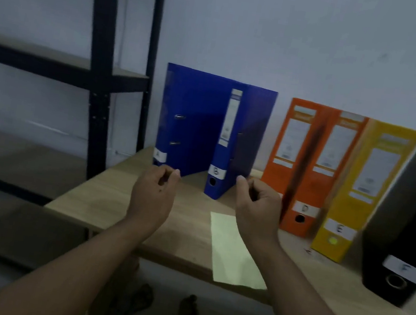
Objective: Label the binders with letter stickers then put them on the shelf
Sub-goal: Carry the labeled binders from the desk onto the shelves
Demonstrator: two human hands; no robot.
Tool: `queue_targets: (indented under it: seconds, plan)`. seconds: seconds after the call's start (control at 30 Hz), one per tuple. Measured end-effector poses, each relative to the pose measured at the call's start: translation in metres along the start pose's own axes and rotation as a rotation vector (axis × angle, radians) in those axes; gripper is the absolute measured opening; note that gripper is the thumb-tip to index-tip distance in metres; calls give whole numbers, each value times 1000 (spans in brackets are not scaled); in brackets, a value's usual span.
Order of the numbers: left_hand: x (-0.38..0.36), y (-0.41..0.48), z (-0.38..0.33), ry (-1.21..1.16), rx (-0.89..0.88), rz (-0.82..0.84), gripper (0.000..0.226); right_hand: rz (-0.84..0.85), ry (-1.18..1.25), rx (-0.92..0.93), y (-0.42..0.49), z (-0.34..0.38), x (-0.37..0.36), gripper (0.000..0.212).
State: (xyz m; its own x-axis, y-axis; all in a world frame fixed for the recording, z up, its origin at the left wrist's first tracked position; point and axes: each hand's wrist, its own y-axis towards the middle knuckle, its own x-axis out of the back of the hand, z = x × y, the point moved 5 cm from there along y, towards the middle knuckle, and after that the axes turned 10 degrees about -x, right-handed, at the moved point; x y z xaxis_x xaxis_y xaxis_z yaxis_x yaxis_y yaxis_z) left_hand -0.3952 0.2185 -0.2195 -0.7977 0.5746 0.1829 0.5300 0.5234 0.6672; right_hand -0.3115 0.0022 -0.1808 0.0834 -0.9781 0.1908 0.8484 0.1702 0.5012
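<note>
Dim, bluish light leaves the whole frame murky and softly blurred, with binder labels smeared, shadow pooling along the bottom edge, and wide-angle bending of lines toward the right edge.

Wooden table (112, 204), pale wall (302, 36) behind.
</note>
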Motion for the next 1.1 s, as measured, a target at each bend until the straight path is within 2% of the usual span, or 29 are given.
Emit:
queue_targets:
  seconds: [0.13, 0.23, 0.27, 0.37, 0.53, 0.67, 0.77, 0.83, 0.9, 1.0, 1.1]
  plan:
    - [23, 23, 42, 18, 32, -10, 12, 132, 1, 2, 13, 7, -62, 27]
    - [30, 42, 79, 34, 79, 55, 41, 205, 2, -38, 27, 10, -108, 14]
    - [30, 46, 87, 36, 87, 83, 50, 216, 5, -66, 33, 10, -117, 16]
    - [25, 55, 111, -31, 135, 158, 63, 230, 20, -153, 51, 5, -146, 42]
    - [13, 82, 136, -207, 227, 166, 65, 235, 23, -275, 88, -11, -184, 77]
    - [5, 99, 144, -312, 217, 235, 55, 230, -14, -315, 106, -26, -207, 122]
    - [-3, 99, 149, -328, 215, 334, 32, 247, -55, -343, 117, -34, -222, 134]
    - [-4, 98, 150, -317, 223, 341, 30, 265, -59, -372, 123, -38, -230, 139]
    - [-4, 98, 152, -313, 221, 344, 30, 283, -16, -412, 125, -42, -236, 133]
    - [-6, 98, 150, -291, 201, 355, 32, 318, 11, -413, 121, -44, -236, 90]
    - [-4, 96, 145, -276, 198, 362, 25, 372, 13, -374, 113, -43, -234, 75]
